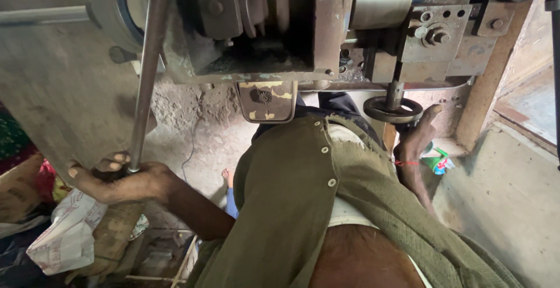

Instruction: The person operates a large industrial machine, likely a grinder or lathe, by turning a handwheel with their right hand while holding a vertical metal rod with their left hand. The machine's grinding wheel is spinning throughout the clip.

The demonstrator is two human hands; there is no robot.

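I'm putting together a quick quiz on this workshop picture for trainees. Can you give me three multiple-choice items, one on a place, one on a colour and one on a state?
1. Where is the right hand?
A. At the round handwheel under the machine
B. On the floor
C. On the plastic bag

2. What colour is the cardigan the person wears?
A. Bright red
B. Olive green
C. White

3. How does the left hand stand?
A. Open and flat
B. Closed around the lower end of the metal rod
C. Hidden inside a pocket

Answers:
1 A, the fingers reach up to the wheel's rim.
2 B, the buttoned knit is olive green throughout.
3 B, the fingers wrap the rod's lower end.
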